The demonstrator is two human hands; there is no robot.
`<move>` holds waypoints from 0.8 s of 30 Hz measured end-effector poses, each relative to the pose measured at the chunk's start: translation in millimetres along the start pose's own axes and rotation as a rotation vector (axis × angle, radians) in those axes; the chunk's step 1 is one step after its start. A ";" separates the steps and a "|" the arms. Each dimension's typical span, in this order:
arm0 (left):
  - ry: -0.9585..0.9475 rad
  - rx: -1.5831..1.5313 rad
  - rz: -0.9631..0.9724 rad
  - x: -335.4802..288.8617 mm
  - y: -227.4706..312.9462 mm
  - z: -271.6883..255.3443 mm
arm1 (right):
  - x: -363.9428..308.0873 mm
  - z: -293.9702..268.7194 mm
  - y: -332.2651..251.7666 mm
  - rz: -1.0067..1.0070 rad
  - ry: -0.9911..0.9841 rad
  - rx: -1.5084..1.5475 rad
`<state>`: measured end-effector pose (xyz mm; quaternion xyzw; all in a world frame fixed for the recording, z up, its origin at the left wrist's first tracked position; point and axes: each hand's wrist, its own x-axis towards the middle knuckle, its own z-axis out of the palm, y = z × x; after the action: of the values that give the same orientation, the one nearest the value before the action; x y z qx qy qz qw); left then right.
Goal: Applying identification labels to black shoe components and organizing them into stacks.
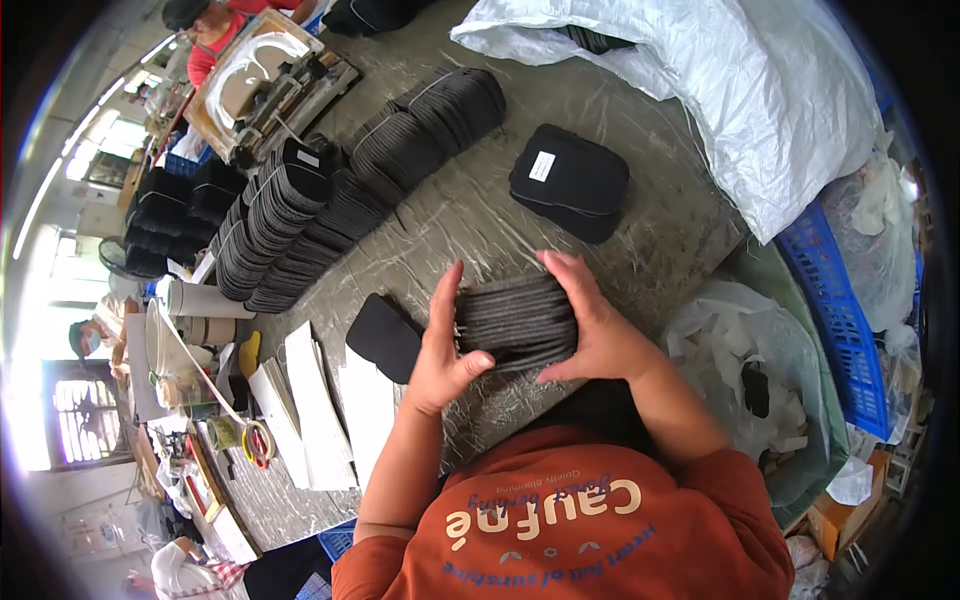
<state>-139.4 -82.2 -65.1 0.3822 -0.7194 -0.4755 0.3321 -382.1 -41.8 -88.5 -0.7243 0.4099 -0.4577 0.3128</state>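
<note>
Between my two hands a stack of thin dark grey, felt-like pads (517, 322) is held with its layered edges facing up. My left hand (447, 345) presses on its left end, the thumb along the near side. My right hand (598, 325) curves round the right end, fingers at the far corner and thumb at the near one. Just beyond lies another black stack of pads (575, 190) with a small white label on top. Left of my left hand, a loose black rounded pad (385, 335) rests partly on white paper strips.
Long rows of black pads (370, 170) run across the table's left side. White card strips (315, 400), scissors (258, 443) and tubs lie at left. A white woven sack (690, 70), a blue crate (830, 310) and a plastic-lined scrap bin (740, 370) are at right. Other people work at far left.
</note>
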 end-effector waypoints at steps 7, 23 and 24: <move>-0.063 0.138 0.049 2.0 9.7 4.2 | -2.4 5.0 5.1 -0.007 0.056 0.049; -0.030 -0.154 -0.391 51.2 42.4 -37.7 | 67.4 -56.4 9.9 -0.027 0.327 -0.157; -0.038 -0.347 -0.499 65.6 40.0 -52.2 | 85.7 -66.4 18.1 -0.003 0.361 -0.432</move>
<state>-136.8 -151.2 -3.0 0.4756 -0.5177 -0.6651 0.2518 -427.7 -130.9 -43.1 -0.6814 0.5462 -0.4818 0.0725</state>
